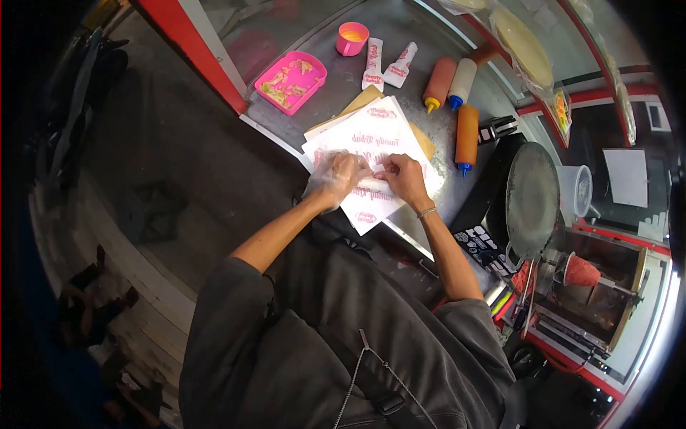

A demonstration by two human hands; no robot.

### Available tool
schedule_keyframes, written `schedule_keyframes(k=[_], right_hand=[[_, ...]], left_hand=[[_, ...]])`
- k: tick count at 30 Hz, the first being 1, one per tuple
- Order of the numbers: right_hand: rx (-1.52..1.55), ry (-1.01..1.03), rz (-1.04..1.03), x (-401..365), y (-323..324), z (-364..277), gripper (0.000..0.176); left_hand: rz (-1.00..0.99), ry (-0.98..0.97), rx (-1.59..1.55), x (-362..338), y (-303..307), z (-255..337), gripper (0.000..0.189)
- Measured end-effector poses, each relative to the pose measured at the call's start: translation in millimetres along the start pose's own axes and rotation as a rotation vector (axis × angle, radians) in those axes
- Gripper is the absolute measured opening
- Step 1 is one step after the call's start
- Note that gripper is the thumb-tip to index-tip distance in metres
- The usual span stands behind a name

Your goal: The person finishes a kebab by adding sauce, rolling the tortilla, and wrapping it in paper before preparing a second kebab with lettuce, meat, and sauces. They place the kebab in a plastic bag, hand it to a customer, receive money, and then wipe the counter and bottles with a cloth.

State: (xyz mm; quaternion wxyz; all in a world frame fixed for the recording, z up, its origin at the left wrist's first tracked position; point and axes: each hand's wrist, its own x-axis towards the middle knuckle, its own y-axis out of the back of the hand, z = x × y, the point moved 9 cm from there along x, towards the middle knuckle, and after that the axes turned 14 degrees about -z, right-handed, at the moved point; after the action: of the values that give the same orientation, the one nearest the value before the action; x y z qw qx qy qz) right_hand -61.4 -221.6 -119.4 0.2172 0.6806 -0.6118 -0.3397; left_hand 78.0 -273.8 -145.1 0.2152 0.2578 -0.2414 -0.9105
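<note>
Head view: printed paper [373, 137] under left fingers [361, 172], right fingers [386, 170].

Glare brightens the metal counter [444, 179] amid dark, fisheye-bent edges.

"Where are the hands?"
"The plastic-gloved left hand [340, 176] and braceleted right hand [404, 178] sit close together over Family Kebab wrapping paper [368, 129]."
"Beyond them?"
"Pink tray [314, 79], pink cup [350, 47], two paper-wrapped rolls [373, 64]."
</note>
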Motion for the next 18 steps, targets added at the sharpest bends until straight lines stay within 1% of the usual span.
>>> schedule_keyframes(k=[1,2,4,5,6,7,8,9,10,11,12,14,15,17,18], right_hand=[[0.033,0.004,0.02,-1,0,1,0.031],[0.067,0.009,0.041,-1,1,3,0.034],[0.052,-0.003,0.035,-4,3,-3,0.036],[0.022,-0.011,0.062,-6,6,-5,0.034],[-0.007,-0.02,0.089,-9,8,-7,0.032],[-0.007,-0.022,0.093,-13,9,-6,0.032],[-0.069,0.09,0.168,-23,15,-17,0.03],[-0.131,0.203,0.238,-35,19,-29,0.028],[-0.13,0.207,0.236,-44,18,-34,0.028],[-0.181,0.269,0.181,-55,11,-47,0.028],[-0.232,0.329,0.125,-61,4,-56,0.029],[-0.224,0.328,0.116,-60,0,-43,0.03],[-0.184,0.294,0.079,-54,-1,-36,0.029],[-0.126,0.235,0.018,-40,-2,-22,0.025],[-0.127,0.241,0.024,-34,3,-21,0.025]], left_hand=[[0.154,-0.116,0.187,-13,9,23,0.034],[0.153,-0.12,0.189,-16,0,19,0.034],[0.374,-0.597,0.442,-50,-10,52,0.038],[0.282,-0.509,0.427,-50,-19,47,0.049],[0.28,-0.511,0.426,-49,-24,43,0.049],[0.342,-0.53,0.491,-50,-27,41,0.049],[0.403,-0.547,0.555,-52,-30,39,0.049],[0.401,-0.546,0.554,-52,-30,41,0.049],[0.417,-0.514,0.607,-52,-28,44,0.044],[0.434,-0.482,0.662,-51,-24,47,0.039],[0.433,-0.48,0.664,-51,-24,48,0.039],[0.222,-0.361,0.569,-36,-30,38,0.031],[0.223,-0.359,0.574,-32,-27,38,0.031],[0.111,-0.31,0.519,-17,-25,32,0.037],[0.116,-0.311,0.525,-17,-25,37,0.037]])
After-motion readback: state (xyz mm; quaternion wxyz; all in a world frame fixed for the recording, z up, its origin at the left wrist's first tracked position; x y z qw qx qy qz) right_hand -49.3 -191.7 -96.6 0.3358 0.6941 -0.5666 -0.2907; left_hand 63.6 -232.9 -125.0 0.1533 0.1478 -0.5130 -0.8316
